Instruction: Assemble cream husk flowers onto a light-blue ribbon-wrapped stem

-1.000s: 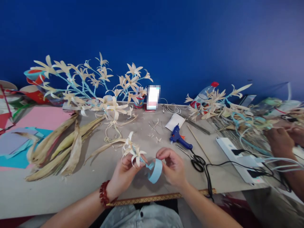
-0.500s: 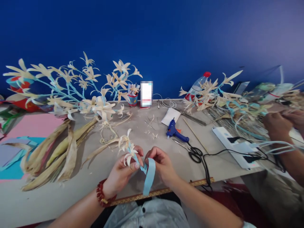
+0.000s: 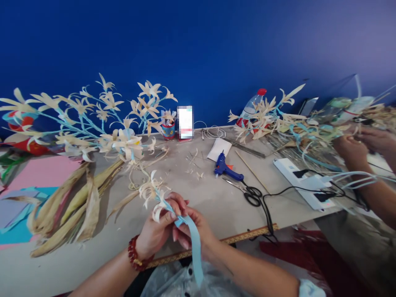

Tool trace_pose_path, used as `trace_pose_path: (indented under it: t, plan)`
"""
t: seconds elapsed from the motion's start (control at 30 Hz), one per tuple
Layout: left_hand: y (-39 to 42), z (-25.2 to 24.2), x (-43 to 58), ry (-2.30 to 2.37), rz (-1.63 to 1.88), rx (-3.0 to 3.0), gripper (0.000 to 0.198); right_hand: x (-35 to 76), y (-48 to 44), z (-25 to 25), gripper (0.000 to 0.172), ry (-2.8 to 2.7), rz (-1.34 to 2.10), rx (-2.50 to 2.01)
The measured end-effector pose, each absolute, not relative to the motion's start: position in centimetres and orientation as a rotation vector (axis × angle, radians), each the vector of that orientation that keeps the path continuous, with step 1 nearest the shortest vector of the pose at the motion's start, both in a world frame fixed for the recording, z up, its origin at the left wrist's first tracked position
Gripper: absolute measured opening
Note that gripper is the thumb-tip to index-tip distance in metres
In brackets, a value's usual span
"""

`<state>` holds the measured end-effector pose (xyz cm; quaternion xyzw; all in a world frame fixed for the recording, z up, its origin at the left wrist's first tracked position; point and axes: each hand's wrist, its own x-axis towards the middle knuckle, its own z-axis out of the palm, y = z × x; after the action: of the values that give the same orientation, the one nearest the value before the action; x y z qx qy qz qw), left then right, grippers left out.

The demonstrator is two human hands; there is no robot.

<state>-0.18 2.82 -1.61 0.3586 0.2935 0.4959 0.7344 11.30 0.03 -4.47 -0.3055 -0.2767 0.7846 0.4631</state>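
Note:
My left hand [image 3: 157, 234], with a red bead bracelet on its wrist, is closed on the stem of a small sprig of cream husk flowers [image 3: 151, 190]. The stem is wrapped in light blue, and its flowers point away to the left. From the stem's lower end a loose strip of light blue tape [image 3: 195, 249] hangs down toward my lap. My right hand [image 3: 200, 226] is closed at that lower end, its fingers meeting those of my left hand. Some of its fingertips are hidden behind the stem and tape.
Scissors [image 3: 253, 196] and a blue glue gun [image 3: 227, 168] lie right of centre, near a white power strip [image 3: 303, 185] with cords. Dried husks [image 3: 77, 202] lie left. Finished flower branches [image 3: 93, 119] stand behind. Another person's hands [image 3: 352, 150] work at the far right.
The sprig and my hands have shifted slightly left, and my hands are closer together. The blue tape hangs longer and lower. The view has turned a little to the right.

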Motion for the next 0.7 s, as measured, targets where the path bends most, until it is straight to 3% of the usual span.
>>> trace_pose_path:
  t: [0.23,0.57,0.7]
  plan:
    - [2.8,-1.3,-0.2,0.618,1.121,0.800,0.014,10.0,-1.0,-5.7,0.050,-0.622,2.198,-0.639]
    - [2.7,-2.0,-0.4,0.688,1.186,0.750,0.007,9.9,-2.1,-6.0,0.034,-0.299,2.635,-0.386]
    - [3.2,-1.8,-0.3,0.699,1.272,0.750,0.005,9.7,-4.0,-6.4,0.057,-0.696,2.550,-0.637]
